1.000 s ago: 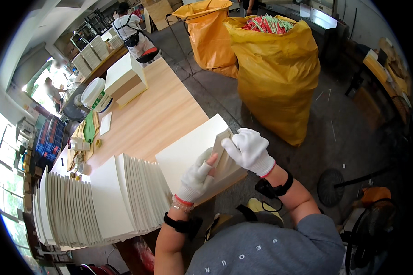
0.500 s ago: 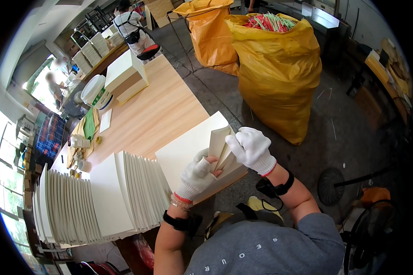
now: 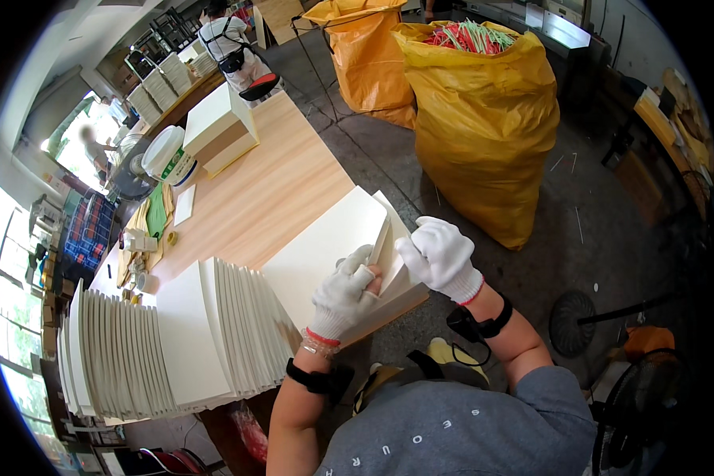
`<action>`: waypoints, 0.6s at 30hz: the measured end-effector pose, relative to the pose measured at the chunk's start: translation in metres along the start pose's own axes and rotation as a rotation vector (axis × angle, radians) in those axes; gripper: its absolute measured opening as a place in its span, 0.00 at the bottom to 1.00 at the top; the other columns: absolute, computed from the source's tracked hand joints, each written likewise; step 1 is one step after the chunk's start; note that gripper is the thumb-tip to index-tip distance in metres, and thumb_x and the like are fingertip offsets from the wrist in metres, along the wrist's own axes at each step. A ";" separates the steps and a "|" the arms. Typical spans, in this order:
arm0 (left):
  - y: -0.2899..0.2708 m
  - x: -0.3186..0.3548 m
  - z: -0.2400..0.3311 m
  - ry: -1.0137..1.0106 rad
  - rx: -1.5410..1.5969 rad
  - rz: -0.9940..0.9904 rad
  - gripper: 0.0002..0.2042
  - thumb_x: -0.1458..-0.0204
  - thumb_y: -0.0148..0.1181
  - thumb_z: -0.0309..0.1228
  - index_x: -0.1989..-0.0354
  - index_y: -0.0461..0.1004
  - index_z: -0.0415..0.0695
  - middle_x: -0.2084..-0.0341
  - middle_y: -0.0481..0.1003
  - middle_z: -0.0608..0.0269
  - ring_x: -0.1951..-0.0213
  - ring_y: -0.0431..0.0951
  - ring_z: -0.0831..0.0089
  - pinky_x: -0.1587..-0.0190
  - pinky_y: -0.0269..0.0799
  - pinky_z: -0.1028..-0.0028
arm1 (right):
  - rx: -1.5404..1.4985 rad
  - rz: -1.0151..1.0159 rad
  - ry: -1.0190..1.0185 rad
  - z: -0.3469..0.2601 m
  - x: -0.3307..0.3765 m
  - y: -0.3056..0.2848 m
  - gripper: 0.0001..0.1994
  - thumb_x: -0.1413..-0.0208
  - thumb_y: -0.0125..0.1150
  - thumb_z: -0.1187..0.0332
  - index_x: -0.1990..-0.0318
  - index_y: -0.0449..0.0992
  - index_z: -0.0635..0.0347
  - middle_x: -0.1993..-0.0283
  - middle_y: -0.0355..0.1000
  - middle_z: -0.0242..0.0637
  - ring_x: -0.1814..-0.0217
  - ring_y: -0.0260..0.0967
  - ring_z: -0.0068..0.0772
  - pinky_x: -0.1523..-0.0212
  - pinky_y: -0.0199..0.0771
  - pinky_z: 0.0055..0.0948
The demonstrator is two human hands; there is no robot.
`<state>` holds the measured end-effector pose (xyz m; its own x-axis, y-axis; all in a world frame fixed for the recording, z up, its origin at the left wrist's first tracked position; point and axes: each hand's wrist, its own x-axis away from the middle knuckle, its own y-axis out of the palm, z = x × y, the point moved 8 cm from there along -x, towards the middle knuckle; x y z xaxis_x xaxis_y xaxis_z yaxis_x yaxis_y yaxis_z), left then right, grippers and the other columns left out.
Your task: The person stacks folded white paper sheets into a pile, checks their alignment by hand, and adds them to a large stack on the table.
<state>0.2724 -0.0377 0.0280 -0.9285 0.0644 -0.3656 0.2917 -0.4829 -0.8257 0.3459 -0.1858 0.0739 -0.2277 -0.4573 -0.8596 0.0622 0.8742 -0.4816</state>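
Observation:
A stack of white sheets (image 3: 313, 242) lies at the table's near right corner. My left hand (image 3: 343, 295), in a white knit glove with some bare fingertips, lies over the stack's near side. Its fingers are closed on the lifted edge of the top white sheet (image 3: 366, 213), which curls up along its right side. On the stack's right edge my right hand (image 3: 440, 255), fully gloved, is curled with fingers and thumb together. Anything inside that grip is hidden from view.
Fanned rows of folded white sheets (image 3: 190, 333) stand left of my left arm. A block of white board (image 3: 218, 119), a white bucket (image 3: 166, 155) and small containers (image 3: 139, 242) occupy the table farther off. Yellow sacks (image 3: 480, 135) stand on the floor beyond the right edge.
The flap of white sheet that stood folded up between my hands now lies lower, curled toward the stack's right edge. My left fingers have shifted slightly; the right hand stays at about the same place.

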 end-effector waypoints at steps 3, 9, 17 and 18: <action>-0.003 -0.001 0.000 -0.067 0.065 -0.046 0.17 0.55 0.73 0.35 0.59 0.76 0.44 0.41 0.73 0.52 0.48 0.78 0.51 0.55 0.80 0.61 | 0.018 0.102 0.020 0.001 0.005 -0.001 0.05 0.52 0.66 0.76 0.66 0.80 0.61 0.77 0.64 0.35 0.77 0.67 0.40 0.78 0.67 0.33; -0.002 0.000 -0.007 -0.116 0.115 -0.057 0.20 0.57 0.76 0.38 0.58 0.77 0.44 0.42 0.73 0.50 0.54 0.80 0.51 0.56 0.78 0.62 | -0.088 0.022 0.130 0.008 0.004 0.001 0.01 0.48 0.65 0.75 0.68 0.80 0.59 0.79 0.63 0.35 0.78 0.67 0.40 0.78 0.67 0.34; -0.002 0.005 0.000 0.026 0.028 0.013 0.19 0.50 0.62 0.25 0.47 0.79 0.48 0.38 0.71 0.48 0.49 0.80 0.50 0.54 0.80 0.62 | -0.128 -0.064 0.298 0.011 -0.006 0.004 0.10 0.49 0.68 0.69 0.78 0.75 0.57 0.83 0.62 0.38 0.80 0.66 0.42 0.79 0.66 0.36; -0.003 0.003 0.002 0.024 0.063 -0.009 0.19 0.50 0.60 0.24 0.48 0.79 0.48 0.38 0.71 0.48 0.49 0.80 0.50 0.54 0.80 0.62 | -0.122 -0.048 0.341 0.016 -0.002 0.007 0.12 0.49 0.69 0.69 0.80 0.73 0.57 0.84 0.62 0.39 0.81 0.66 0.43 0.79 0.65 0.37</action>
<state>0.2689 -0.0376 0.0298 -0.9249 0.0895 -0.3696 0.2679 -0.5364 -0.8003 0.3624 -0.1812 0.0695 -0.5397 -0.4355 -0.7205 -0.0682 0.8756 -0.4782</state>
